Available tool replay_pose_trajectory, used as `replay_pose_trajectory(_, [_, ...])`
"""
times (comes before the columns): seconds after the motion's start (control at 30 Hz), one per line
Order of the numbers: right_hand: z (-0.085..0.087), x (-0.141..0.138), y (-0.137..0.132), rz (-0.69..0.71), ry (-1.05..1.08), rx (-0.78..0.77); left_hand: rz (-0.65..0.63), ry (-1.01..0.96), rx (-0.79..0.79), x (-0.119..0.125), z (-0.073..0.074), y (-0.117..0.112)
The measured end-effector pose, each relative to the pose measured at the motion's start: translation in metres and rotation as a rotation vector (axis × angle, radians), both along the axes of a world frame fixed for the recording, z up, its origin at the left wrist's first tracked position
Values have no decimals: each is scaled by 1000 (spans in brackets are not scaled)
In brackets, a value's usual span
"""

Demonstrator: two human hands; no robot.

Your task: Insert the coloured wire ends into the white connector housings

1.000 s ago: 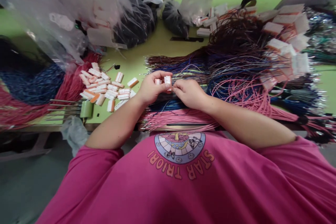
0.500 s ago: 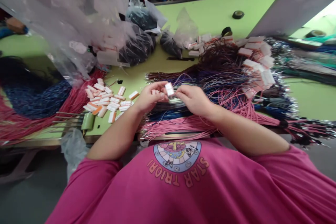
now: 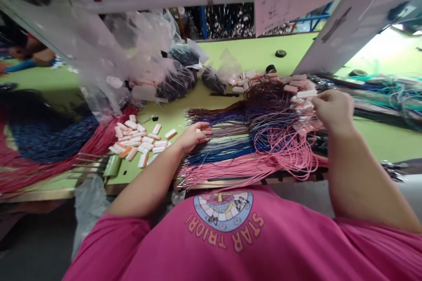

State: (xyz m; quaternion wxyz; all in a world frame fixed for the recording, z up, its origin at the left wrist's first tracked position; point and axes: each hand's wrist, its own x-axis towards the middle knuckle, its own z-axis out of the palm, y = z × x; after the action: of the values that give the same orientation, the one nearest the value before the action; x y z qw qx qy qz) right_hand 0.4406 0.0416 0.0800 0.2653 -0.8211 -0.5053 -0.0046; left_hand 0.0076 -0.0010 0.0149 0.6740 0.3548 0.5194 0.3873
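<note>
Head view: looks down over a pink shirt front onto a lime-green worktop point(image 3: 263, 55).
Right hand point(image 3: 332, 109): raised to the right, fingers pinched on a flat white tag point(image 3: 306, 94), a small oblong card held over a heap of like tags at the cord ends.
Left hand point(image 3: 194, 136): rests on the fanned cords, fingers loosely curled; something small and pale sits at the fingertips, too small to tell whether it is gripped.
Cords point(image 3: 250, 140): thin, round, waxy-looking strings lying in flat bundles; pink nearest the worktop edge, then blue, purple and dark brown, looping toward the right.
Loose tags point(image 3: 138, 140): short white and orange oblongs scattered in a pile just left of the left hand.
Red cords point(image 3: 99, 140): a thick sheaf at far left, beside a dark blue mass.
Plastic bags point(image 3: 145, 57): clear, crinkled film, some filled with dark cord.
Tape rolls point(image 3: 281, 53): small dark rings far back on the worktop.
Room: a pale slanted board at upper right, shelving behind.
</note>
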Motion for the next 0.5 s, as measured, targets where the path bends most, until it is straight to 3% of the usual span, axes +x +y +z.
replay_pose_trajectory(0.13, [8,6,23,97,-19,-222,22,6,4,1,1,0])
replay_pose_trajectory(0.23, [19,-6,29,104,-47,-291,20,5,0,1,0,1])
replay_pose_trajectory(0.33, [24,-27,23,136,-270,-200,12,-13,1,-1,-3,2])
replay_pose_trajectory(0.4, [21,-38,19,248,-367,-96,-5,-17,21,-3,-4,1])
replay_pose_trajectory(0.5, [12,-39,22,355,-252,-56,-42,-15,47,-4,-4,0])
